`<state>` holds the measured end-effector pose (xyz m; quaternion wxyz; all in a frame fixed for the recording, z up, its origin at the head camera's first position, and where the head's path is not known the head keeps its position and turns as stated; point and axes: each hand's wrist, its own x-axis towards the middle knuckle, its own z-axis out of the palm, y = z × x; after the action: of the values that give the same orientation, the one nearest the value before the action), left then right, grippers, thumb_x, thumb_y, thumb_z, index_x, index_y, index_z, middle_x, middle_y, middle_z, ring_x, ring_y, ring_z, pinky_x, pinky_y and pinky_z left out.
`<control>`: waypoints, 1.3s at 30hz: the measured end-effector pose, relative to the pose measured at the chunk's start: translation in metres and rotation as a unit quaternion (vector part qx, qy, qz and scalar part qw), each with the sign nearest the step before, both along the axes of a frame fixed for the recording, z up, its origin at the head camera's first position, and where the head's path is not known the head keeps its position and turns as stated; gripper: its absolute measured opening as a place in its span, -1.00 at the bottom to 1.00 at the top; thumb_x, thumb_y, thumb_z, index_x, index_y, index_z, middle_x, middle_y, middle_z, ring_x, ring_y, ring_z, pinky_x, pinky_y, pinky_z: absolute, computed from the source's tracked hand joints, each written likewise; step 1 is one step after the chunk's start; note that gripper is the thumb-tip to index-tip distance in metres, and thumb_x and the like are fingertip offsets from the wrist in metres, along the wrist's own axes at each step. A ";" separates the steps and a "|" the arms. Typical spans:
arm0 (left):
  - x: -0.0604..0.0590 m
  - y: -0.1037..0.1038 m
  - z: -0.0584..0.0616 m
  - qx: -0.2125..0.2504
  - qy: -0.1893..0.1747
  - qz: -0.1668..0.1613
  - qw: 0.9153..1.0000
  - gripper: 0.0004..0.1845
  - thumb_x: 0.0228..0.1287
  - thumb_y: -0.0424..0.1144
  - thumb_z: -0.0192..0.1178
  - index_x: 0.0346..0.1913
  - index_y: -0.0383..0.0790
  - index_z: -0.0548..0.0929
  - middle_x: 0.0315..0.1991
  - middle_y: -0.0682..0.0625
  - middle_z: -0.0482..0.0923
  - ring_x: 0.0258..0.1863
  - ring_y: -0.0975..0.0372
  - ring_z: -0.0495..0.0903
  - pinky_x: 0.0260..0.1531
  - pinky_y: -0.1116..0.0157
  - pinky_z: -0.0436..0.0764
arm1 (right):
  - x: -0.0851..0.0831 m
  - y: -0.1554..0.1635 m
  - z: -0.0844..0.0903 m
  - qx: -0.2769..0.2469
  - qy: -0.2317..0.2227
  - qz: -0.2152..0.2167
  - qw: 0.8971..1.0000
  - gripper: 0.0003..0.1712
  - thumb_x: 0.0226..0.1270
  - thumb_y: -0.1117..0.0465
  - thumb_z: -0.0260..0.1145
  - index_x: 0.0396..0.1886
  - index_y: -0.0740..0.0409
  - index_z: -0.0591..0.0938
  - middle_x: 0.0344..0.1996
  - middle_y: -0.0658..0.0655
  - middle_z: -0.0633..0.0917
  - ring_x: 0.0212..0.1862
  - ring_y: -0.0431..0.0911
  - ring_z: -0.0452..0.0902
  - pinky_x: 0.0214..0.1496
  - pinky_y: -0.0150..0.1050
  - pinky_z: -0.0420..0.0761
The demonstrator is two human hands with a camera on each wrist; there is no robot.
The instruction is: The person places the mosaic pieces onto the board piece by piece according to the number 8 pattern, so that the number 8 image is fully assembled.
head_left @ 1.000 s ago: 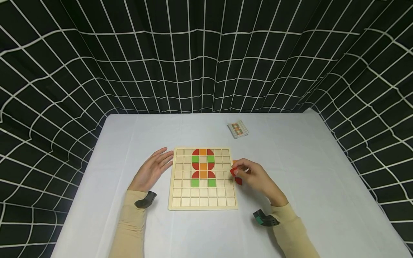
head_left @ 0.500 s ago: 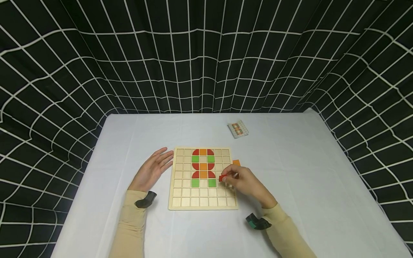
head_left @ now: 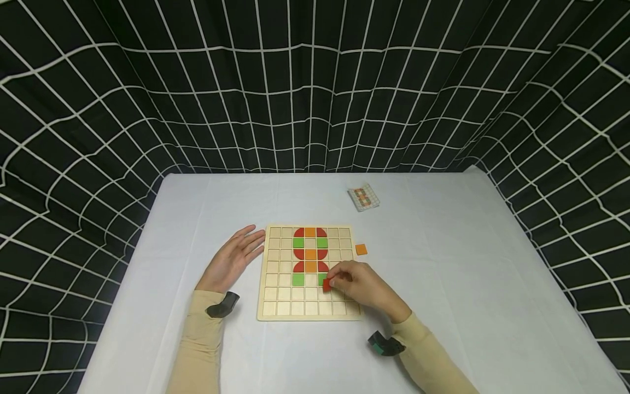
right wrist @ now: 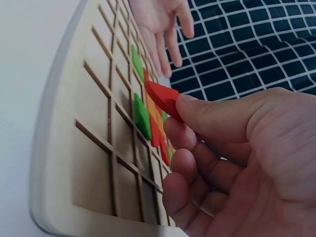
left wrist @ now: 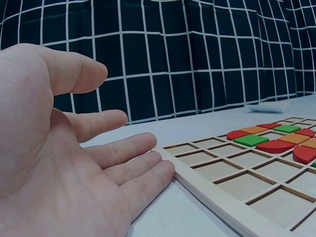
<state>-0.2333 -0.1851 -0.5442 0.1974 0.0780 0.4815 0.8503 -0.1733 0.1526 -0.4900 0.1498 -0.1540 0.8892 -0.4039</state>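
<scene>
My right hand (head_left: 358, 283) pinches a red tile (right wrist: 164, 97) with a curved side between thumb and index finger. In the head view it is over the lower right part of the wooden grid board (head_left: 284, 317), overlapping the right green tile (head_left: 321, 279). Red rounded tiles (head_left: 299, 267), orange squares (head_left: 310, 254) and green squares (head_left: 298, 279) sit in the middle columns of the board. My left hand (head_left: 231, 264) lies palm up with fingers spread, its fingertips right at the board's left edge, holding nothing.
One loose orange tile (head_left: 361, 249) lies on the white cloth just right of the board. Farther back is a small stack of pattern cards (head_left: 364, 197). A dark curtain with white grid lines (head_left: 315, 98) surrounds the table (head_left: 236, 197).
My right hand has carried the red tile from beside the board's right edge leftward over the lower cells. The orange tile there is now uncovered. The left hand has stayed still.
</scene>
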 end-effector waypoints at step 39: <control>-0.001 0.001 0.001 0.006 -0.011 0.001 1.000 -0.40 0.72 -0.18 -0.36 0.62 -0.31 -0.20 0.62 -0.36 -0.11 0.64 -0.11 -0.07 0.53 0.25 0.36 | 0.017 -0.022 -0.013 0.108 0.101 -0.025 0.989 -0.89 0.27 0.25 0.47 -0.38 -0.05 0.71 -0.49 -0.19 0.55 -0.36 -0.28 0.38 -0.40 -0.48 0.41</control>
<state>-0.2339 -0.1843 -0.5434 0.2021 0.0691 0.4745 0.8540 -0.1558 0.1306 -0.5032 0.0654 -0.1547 0.9418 -0.2913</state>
